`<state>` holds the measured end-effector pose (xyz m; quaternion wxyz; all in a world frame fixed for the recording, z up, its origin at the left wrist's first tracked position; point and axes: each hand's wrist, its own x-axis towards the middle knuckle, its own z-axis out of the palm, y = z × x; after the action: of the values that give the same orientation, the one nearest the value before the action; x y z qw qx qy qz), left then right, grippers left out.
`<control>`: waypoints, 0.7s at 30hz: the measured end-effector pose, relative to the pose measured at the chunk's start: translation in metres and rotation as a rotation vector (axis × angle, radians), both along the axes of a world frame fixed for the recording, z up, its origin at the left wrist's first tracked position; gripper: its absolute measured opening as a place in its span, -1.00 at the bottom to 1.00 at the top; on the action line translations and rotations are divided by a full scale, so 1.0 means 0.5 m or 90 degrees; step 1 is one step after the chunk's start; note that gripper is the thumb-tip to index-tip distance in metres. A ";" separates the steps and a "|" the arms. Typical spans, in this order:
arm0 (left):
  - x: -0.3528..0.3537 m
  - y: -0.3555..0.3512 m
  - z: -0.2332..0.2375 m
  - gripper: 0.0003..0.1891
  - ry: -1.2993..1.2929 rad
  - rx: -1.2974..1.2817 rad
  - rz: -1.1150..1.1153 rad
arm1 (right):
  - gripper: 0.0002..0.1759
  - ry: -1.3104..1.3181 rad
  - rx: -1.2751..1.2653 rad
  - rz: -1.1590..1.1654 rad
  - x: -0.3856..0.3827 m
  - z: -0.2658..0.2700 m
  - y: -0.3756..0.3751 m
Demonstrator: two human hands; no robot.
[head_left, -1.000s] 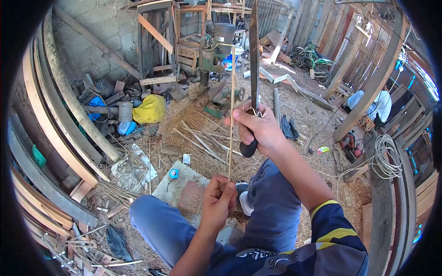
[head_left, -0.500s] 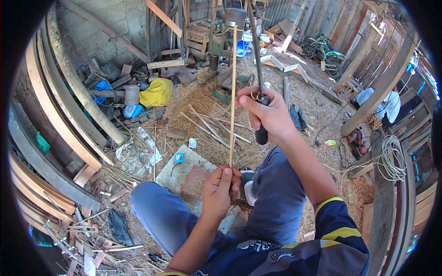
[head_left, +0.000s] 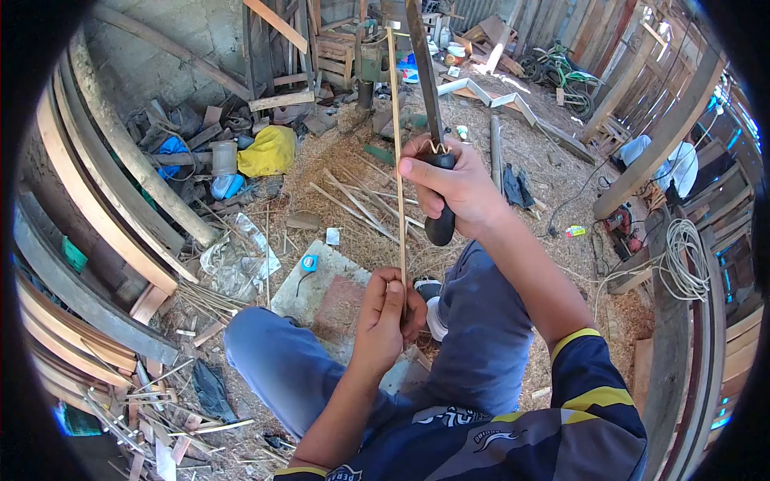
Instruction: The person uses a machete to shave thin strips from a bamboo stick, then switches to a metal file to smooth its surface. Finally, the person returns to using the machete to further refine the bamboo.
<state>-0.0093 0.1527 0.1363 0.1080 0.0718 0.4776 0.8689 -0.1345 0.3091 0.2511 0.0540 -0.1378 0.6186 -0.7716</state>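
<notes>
A thin light bamboo-like stick [head_left: 398,160] stands nearly upright in front of me. Its lower end is pinched in the fingers of my left hand [head_left: 387,317], above my lap. My right hand [head_left: 461,186] is wrapped round the black handle of a machete [head_left: 425,76], its long dark blade pointing up and slightly left. The right thumb reaches to the stick, about midway up, and appears to touch it. A curl of pale shaving sits where blade meets handle. The blade runs just right of the stick; its tip is out of view.
On the littered floor lie a flat slab [head_left: 285,289] with a blue tape measure [head_left: 309,263], and loose sticks [head_left: 361,204]. Curved planks [head_left: 96,176] lean at left. A coiled cable [head_left: 684,260] hangs at right, near a seated person [head_left: 678,172]. A green motorbike [head_left: 561,76] stands behind.
My right hand has come slightly left, its thumb now against the stick. The machete's blade leans further left. The stick's upper end has also shifted left, and my left hand has risen slightly.
</notes>
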 end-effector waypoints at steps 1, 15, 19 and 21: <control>0.000 0.001 -0.001 -0.82 -0.001 0.015 0.000 | -0.75 -0.001 0.008 -0.002 0.000 0.000 0.000; -0.008 -0.006 -0.010 -0.78 0.001 0.023 0.103 | -0.71 -0.004 0.092 0.044 0.000 -0.017 0.001; -0.005 -0.003 -0.004 -0.77 -0.001 0.024 0.097 | -0.70 -0.020 0.119 0.055 0.011 -0.016 -0.007; -0.006 -0.001 -0.005 -0.76 0.001 0.019 0.099 | -0.70 -0.022 0.128 0.061 0.013 -0.016 -0.007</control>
<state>-0.0121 0.1523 0.1340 0.0388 0.0367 0.4688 0.8817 -0.1279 0.3056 0.2430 0.1148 -0.1481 0.6845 -0.7046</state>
